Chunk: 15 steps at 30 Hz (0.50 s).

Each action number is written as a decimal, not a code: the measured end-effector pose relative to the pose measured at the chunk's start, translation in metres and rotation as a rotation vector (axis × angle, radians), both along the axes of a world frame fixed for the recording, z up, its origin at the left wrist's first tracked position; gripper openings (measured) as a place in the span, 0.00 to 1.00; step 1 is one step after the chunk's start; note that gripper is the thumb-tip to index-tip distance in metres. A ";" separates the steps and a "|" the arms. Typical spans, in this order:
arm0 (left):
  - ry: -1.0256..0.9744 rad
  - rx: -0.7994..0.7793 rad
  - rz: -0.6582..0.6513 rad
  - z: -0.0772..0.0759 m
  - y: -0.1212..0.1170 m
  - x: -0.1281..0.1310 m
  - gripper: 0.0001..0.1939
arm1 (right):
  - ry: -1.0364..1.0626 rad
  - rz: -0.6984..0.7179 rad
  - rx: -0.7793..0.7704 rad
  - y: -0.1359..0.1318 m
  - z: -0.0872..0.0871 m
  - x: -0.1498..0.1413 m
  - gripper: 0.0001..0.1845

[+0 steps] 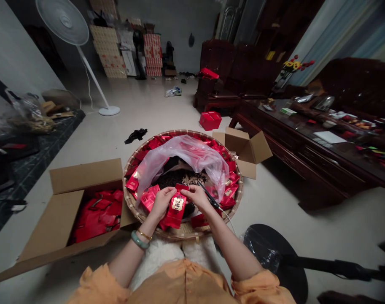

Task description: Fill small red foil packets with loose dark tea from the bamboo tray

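A red tea packet (177, 207) with a pale gold label and dark characters is held upright over the near part of a round woven basket (183, 234). My left hand (163, 202) pinches its upper left edge, and my right hand (197, 196) grips the upper right. The packet's top flap is folded between them. Behind the packet, loose dark tea leaves (167, 180) lie in a clear plastic bag (192, 147) spread inside the basket. Beside my right wrist rests a slim black clamp-like tool (208, 194) with a white cord. More red packets (230, 185) ring the basket.
An open cardboard box (49, 219) at left holds many red packets. Another open box (251, 147) stands beyond the basket at right, near a red carton (210, 120). A dark wooden table (293, 147) runs along the right. A black round stand base (274, 261) sits at lower right.
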State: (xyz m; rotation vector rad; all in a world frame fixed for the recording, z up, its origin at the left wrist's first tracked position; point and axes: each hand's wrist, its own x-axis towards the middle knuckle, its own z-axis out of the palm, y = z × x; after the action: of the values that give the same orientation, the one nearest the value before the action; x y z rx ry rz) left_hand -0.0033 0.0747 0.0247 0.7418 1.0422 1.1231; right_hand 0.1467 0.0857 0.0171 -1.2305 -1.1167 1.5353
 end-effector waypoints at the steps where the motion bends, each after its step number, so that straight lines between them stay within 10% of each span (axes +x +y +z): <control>1: -0.002 -0.005 -0.009 0.000 -0.002 0.001 0.18 | 0.002 -0.016 0.001 0.000 -0.002 0.000 0.22; 7: -0.048 -0.116 -0.336 0.000 -0.017 0.002 0.23 | -0.049 -0.066 0.023 0.005 -0.011 0.001 0.21; 15: 0.101 -0.132 -0.432 0.003 -0.019 0.002 0.23 | -0.604 0.006 0.390 0.022 0.002 0.002 0.18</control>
State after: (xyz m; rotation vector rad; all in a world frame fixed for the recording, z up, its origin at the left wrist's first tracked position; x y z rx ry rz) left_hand -0.0008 0.0553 0.0274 0.8738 0.9702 0.6463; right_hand 0.1491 0.1082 0.0189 -1.4437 -1.7092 0.8914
